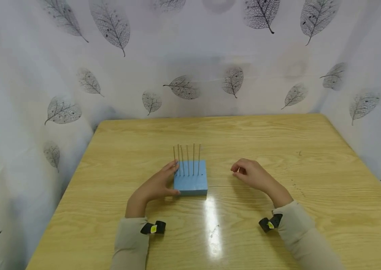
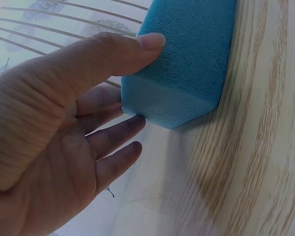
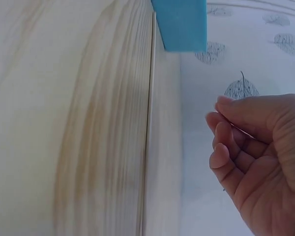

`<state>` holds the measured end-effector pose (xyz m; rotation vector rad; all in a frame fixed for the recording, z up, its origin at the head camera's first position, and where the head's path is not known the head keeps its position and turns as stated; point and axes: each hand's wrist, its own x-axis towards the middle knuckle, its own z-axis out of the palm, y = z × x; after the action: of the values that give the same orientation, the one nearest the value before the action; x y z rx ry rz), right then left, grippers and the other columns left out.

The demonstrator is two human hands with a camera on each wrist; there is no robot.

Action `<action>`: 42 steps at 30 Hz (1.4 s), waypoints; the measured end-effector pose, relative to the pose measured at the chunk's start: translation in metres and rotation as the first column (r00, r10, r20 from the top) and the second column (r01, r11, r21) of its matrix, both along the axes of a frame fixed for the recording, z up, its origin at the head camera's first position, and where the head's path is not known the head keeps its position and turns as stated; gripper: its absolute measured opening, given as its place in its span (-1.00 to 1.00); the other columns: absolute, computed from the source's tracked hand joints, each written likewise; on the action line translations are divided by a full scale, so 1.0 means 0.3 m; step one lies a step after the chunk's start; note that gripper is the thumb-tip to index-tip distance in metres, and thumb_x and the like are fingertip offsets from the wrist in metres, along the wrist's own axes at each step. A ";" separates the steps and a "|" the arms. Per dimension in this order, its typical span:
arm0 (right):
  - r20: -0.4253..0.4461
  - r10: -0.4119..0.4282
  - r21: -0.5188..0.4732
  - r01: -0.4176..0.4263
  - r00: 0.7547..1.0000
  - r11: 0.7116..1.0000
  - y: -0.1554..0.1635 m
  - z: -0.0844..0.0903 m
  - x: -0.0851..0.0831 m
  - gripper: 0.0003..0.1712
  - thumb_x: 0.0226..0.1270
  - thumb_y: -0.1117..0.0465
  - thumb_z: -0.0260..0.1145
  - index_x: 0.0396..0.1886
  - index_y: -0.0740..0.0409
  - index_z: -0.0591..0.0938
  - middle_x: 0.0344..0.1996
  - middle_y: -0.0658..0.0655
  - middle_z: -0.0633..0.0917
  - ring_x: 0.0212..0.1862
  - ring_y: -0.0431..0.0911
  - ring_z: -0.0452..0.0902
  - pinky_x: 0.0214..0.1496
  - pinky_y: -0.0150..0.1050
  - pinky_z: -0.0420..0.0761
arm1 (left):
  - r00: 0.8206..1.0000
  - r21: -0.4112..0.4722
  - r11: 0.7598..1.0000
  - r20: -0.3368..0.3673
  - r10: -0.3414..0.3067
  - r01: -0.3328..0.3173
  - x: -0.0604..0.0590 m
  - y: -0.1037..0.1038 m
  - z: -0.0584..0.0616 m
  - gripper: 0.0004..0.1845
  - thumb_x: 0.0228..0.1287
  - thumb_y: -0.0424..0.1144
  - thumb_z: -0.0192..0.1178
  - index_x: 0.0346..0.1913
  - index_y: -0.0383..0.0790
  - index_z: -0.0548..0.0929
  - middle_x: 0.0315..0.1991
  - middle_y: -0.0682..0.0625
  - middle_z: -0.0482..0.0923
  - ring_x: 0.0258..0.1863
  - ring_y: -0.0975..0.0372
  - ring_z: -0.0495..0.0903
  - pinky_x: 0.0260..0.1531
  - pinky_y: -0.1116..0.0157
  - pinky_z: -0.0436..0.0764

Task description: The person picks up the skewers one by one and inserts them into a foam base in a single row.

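Observation:
A light-blue foam block (image 1: pixel 190 184) lies on the wooden table, with several thin brown sticks (image 1: pixel 194 159) standing upright in a row in its top. A small dark hole shows at the right end of that row. My left hand (image 1: pixel 156 184) holds the block's left side, thumb at the near face and fingers at the far left corner. In the left wrist view the thumb (image 2: pixel 150 43) presses the foam block (image 2: pixel 187 54). To the right of the block, my right hand (image 1: pixel 252 174) hovers over the table with loosely curled fingers. Nothing shows between its thumb and fingertips (image 3: pixel 220 156).
The wood-grain table (image 1: pixel 261 135) reaches back to a pale curtain (image 1: pixel 204 105) printed with grey leaves. A thin dark line (image 1: pixel 222 186) runs along the tabletop from the block toward the right hand. Each wrist carries a black strap (image 1: pixel 153 227) with a camera.

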<state>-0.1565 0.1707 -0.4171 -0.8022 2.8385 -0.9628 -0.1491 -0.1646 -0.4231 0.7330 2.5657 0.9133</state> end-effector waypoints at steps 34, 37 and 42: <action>0.179 0.038 0.100 -0.056 0.983 0.993 0.179 -0.065 0.026 -0.93 0.16 0.36 0.21 -0.38 0.15 0.59 -0.46 0.05 0.60 -0.39 -0.25 0.46 -0.37 -0.33 0.51 | 1.000 0.037 0.999 -0.007 0.000 0.000 0.008 -0.017 -0.012 -0.02 -0.03 -0.14 0.36 0.39 -0.25 0.00 0.43 -0.07 -0.23 0.39 0.10 -0.19 0.29 0.07 0.01; 0.160 0.039 0.123 -0.059 0.986 0.991 0.186 -0.067 0.029 -0.90 0.15 0.41 0.19 -0.37 0.16 0.59 -0.43 0.06 0.62 -0.37 -0.21 0.49 -0.34 -0.30 0.52 | 1.000 0.028 1.000 -0.011 -0.006 0.006 0.001 -0.010 -0.011 -0.01 -0.03 -0.13 0.36 0.39 -0.23 -0.01 0.43 -0.05 -0.23 0.39 0.11 -0.19 0.29 0.08 0.02; 0.143 0.009 0.177 -0.034 0.990 0.984 0.185 -0.048 0.033 -0.87 0.20 0.43 0.13 -0.33 0.22 0.59 -0.36 0.09 0.63 -0.26 -0.05 0.54 -0.25 -0.16 0.54 | 1.000 0.028 1.000 -0.010 -0.010 0.010 -0.002 -0.004 -0.009 -0.01 -0.04 -0.13 0.37 0.39 -0.22 -0.01 0.43 -0.07 -0.23 0.38 0.10 -0.18 0.29 0.07 0.04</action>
<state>-0.1466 0.2260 -0.4317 -0.7138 2.7388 -0.7171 -0.1497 -0.1660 -0.4256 0.7591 2.5605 0.9467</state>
